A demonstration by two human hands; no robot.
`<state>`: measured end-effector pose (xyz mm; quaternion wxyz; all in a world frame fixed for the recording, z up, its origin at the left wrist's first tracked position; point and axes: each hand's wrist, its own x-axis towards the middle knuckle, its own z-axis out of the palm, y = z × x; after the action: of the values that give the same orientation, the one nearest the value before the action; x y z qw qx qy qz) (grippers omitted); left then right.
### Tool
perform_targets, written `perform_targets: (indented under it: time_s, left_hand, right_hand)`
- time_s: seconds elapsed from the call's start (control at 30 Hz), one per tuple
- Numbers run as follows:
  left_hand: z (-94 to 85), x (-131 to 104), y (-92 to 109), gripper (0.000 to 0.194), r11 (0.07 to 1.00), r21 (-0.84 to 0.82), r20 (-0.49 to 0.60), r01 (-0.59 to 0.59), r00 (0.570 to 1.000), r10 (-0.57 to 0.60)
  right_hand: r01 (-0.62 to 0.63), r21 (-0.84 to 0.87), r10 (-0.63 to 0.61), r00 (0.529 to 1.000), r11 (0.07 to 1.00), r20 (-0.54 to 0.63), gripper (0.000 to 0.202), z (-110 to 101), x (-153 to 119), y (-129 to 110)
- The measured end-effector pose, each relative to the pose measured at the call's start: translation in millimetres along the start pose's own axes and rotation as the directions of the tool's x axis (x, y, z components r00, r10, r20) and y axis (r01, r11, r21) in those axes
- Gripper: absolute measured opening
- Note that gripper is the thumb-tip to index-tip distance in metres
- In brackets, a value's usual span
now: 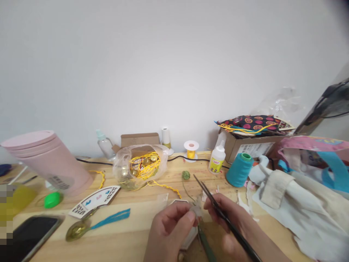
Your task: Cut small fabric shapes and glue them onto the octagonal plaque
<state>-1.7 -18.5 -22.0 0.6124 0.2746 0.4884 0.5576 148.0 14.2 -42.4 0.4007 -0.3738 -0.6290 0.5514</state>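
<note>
My left hand (174, 225) is closed in a pinch on a small pale scrap (196, 209), perhaps cloth or paper. Black tweezers (240, 236) lie in the grip of my right hand (231, 222), their tips pointing up and away to the left, a little apart and with nothing between them. Under both hands is a pale flat piece with a dark edge (191, 238), mostly covered. Beside it, between my hands, lies a tool with a green handle (206, 243). A small green ball (185, 175) sits just beyond my fingers.
Left are a pink tumbler (60, 163), a phone (34, 234), a fan-shaped piece (95, 200) and a gold bell (77, 231). Behind stand a bag of bells (141, 165) and a glue bottle (217, 160). A teal thread cone (240, 171) and white cloth (308, 218) are right.
</note>
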Motion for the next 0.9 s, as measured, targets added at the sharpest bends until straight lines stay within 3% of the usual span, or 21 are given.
perform_targets:
  time_s: [0.2, 0.33, 0.47, 0.9]
  left_hand:
    - [1.5, -1.6, 2.8, 0.014, 0.997, -0.071, -0.013, -0.037, 0.999, 0.036]
    - [2.3, 0.9, 1.1, 0.008, 0.998, -0.038, -0.004, -0.057, 0.998, 0.056]
    - [1.4, 3.0, 1.5, 0.011, 0.999, -0.006, 0.032, -0.047, 0.998, 0.047]
    - [1.6, 3.1, 2.5, 0.012, 0.998, 0.032, 0.038, -0.051, 0.998, 0.050]
  right_hand:
    - [-0.033, 0.081, 0.024, 0.993, 0.996, 0.117, 0.071, 10.7, -5.6, -3.8]
    - [-0.022, 0.148, -0.003, 0.985, 0.989, 0.170, 0.065, 11.3, -5.8, -9.2]
    - [-0.092, 0.105, 0.068, 0.975, 0.990, 0.213, 0.061, 8.7, -3.7, -19.1]
    - [-0.160, 0.092, 0.134, 0.962, 0.983, 0.239, 0.057, 8.6, -3.1, -26.2]
